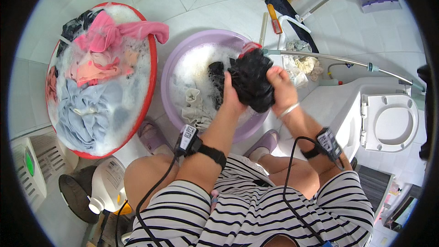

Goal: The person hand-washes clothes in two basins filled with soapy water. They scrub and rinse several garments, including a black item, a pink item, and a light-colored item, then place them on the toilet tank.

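Two hands (284, 92) grip black cloth (253, 80), apparently wet, over a lilac basin (165, 87).

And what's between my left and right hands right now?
In the head view, a bunched black cloth fills that stretch, gripped by the left hand and right hand over the purple basin.

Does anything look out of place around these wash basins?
Just one thing: an end of the pink garment hangs over the rim of the red basin, outside the suds. The black garment, held by the left hand and right hand, looks ordinary.
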The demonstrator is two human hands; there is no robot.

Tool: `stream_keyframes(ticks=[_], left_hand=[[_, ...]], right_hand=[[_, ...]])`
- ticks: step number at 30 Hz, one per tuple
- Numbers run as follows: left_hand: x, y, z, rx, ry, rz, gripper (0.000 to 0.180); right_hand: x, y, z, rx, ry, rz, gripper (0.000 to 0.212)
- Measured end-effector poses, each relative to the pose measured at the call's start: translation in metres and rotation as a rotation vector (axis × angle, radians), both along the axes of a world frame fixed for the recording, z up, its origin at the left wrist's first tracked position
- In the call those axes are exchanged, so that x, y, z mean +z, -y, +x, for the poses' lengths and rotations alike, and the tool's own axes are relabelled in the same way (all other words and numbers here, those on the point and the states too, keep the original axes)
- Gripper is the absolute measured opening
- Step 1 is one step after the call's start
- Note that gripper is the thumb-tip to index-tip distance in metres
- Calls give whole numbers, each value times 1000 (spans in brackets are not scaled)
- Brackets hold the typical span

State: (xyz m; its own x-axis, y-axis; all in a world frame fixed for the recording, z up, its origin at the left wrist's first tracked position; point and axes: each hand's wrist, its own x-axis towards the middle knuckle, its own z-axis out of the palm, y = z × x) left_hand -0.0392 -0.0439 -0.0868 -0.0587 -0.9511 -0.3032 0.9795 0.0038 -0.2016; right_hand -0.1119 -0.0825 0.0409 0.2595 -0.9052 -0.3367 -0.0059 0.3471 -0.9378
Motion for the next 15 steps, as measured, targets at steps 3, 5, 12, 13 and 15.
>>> stream_keyframes(ticks=[3, 5, 12, 13, 15], left_hand=[[5, 17, -9, -35, 355, 418, 50], [12, 21, -23, 11, 263, 549, 44], [1, 7, -8, 40, 587, 761, 49], [3, 7, -8, -11, 599, 720, 48], [14, 9, -8, -38, 652, 650, 40]], right_hand=[[-11, -16, 18, 144, -573, -398, 18], [-20, -4, 28, 90, -620, -465, 17], [-53, -29, 9, 162, -687, -422, 15], [-64, -12, 6, 143, -652, -444, 15], [-92, 13, -6, 100, -388, -411, 20]])
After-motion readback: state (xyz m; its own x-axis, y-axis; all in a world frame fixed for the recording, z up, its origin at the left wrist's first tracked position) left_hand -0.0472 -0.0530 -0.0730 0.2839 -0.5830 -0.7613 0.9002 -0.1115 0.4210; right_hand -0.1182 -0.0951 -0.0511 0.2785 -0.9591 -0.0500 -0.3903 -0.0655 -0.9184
